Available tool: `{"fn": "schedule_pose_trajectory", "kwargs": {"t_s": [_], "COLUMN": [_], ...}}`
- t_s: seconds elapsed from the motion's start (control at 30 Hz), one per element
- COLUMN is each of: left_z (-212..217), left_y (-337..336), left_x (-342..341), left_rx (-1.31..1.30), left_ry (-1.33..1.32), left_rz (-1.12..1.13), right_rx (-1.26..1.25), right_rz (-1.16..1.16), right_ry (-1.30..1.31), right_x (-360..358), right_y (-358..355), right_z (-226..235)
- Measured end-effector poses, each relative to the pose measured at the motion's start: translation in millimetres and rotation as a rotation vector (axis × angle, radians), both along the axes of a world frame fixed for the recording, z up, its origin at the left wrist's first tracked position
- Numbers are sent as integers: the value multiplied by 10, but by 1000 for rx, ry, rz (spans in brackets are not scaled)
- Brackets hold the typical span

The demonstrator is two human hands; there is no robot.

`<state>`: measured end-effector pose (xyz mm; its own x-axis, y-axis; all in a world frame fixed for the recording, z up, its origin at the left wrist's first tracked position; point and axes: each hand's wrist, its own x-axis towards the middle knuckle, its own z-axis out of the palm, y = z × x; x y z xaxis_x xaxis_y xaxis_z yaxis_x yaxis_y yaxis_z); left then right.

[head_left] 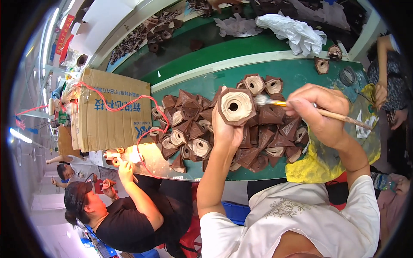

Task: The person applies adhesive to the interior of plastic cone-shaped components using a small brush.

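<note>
My left hand (226,132) is closed round a brown hexagonal piece (235,106), its cream-coloured ringed face turned up, with a dark hole at the centre. In my right hand (320,109) is a paintbrush (333,115) with a wooden handle. Its pale bristles touch or nearly touch the right rim of the piece. Under and around my left hand lies a heap of similar brown pointed pieces (189,105), some showing cream faces. The inside of the hole cannot be made out.
The green table (200,84) bears a cardboard box (114,112) at left, with a red cable (150,101) across it. A yellow plastic bag (320,165) lies at right. Crumpled white plastic (292,34) rests beyond. A co-worker (124,210) in black sits at left; another person (385,81) is at right.
</note>
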<state>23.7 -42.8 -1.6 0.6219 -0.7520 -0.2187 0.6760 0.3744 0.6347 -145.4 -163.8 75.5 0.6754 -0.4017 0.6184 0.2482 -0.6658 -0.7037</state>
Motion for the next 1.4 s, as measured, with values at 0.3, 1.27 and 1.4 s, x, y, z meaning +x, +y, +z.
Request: {"fn": "schedule_pose_trajectory", "kwargs": {"t_s": [0.3,1.27,1.4], "left_z": [-40,-108,-90], "left_y": [-43,-78,-82], "left_x": [-190,-227,-257], "left_rx": [-17,107,112], "left_ry": [-215,-382,-374], "left_rz": [33,197,226], "right_rx": [67,-393,-437], "right_rz": [19,93,-22], "right_ry": [-2,-51,-144], "right_x": [259,166,182], "right_y": [221,78,106], "right_z": [-247,-322,-401]}}
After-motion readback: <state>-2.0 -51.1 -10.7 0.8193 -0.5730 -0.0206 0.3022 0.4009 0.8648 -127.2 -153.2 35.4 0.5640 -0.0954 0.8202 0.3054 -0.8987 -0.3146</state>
